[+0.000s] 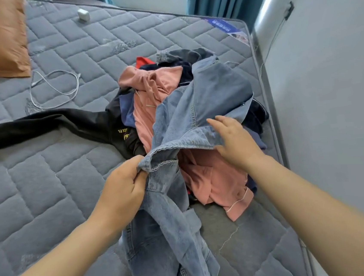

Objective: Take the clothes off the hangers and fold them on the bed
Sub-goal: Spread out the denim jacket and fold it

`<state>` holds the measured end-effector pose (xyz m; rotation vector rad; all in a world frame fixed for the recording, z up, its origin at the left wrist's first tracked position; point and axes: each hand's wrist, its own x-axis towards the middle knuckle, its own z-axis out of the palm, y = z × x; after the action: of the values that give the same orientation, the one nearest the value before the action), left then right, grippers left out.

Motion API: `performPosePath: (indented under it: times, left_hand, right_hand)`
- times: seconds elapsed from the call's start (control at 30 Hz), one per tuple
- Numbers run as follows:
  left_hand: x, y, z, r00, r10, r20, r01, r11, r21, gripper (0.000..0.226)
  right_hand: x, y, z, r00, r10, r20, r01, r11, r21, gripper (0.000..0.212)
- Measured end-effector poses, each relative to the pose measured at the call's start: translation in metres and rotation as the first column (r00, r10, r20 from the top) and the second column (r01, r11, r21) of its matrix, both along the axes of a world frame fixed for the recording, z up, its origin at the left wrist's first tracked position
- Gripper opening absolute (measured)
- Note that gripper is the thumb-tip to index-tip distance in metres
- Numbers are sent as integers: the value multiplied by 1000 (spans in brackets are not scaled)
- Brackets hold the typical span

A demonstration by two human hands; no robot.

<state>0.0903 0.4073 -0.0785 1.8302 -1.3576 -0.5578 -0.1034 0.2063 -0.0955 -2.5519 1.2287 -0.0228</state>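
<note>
L hand (123, 184): fingers curled tight, gripping a bunched hem of the light-blue denim garment (208, 94), which is draped over the clothes pile mid-frame on the grey quilted mattress (35, 187). R hand (235, 141): fingers straight, slightly spread, lying on the same denim. Pink cotton top (212, 179) underneath. Black printed hoodie (40, 126) sleeve runs to 9 o'clock. White cable (55, 89) approx 10 o'clock.
</note>
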Motion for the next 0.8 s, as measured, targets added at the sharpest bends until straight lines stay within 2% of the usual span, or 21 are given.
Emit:
performPosePath:
  times: [0.07, 0.13, 0.2, 0.27, 0.33, 0.43, 0.57, 0.8]
  left_hand:
    - [3, 5, 2, 1000, -18, 4, 18, 1000, 9, 19]
    - [6, 9, 4, 999, -24, 22, 24, 1000, 12, 21]
    - [8, 14, 5, 999, -28, 26, 27, 999, 22, 23]
    - [7, 19, 8, 999, -37, 23, 36, 999, 31, 26]
    - [5, 24, 12, 1000, -22, 23, 21, 999, 25, 26]
    - [7, 31, 20, 996, 86, -30, -84, 995, 47, 23]
    - [10, 35, 47, 984, 157, -81, -151, 985, 77, 26]
    - [6, 38, 169, 986, 149, -74, -158, 978, -136, 28]
  right_hand:
    - [5, -8, -3, 994, 53, -100, -60, 996, -68, 74]
    - [8, -13, -7, 974, 85, -208, -112, 986, -123, 69]
    - [8, -14, -12, 951, 98, -293, -148, 976, -157, 49]
    - [5, -11, -13, 950, 83, -300, -145, 971, -192, 25]
    - [-1, -9, -8, 978, 63, -199, -104, 973, -205, 14]
    - [-13, -1, 13, 1000, 23, -17, -26, 983, -182, 17]
    - [-31, 13, 74, 994, 41, 101, -17, 972, -233, 18]
    - [-63, 58, 217, 937, -43, 346, 135, 960, -245, 14]
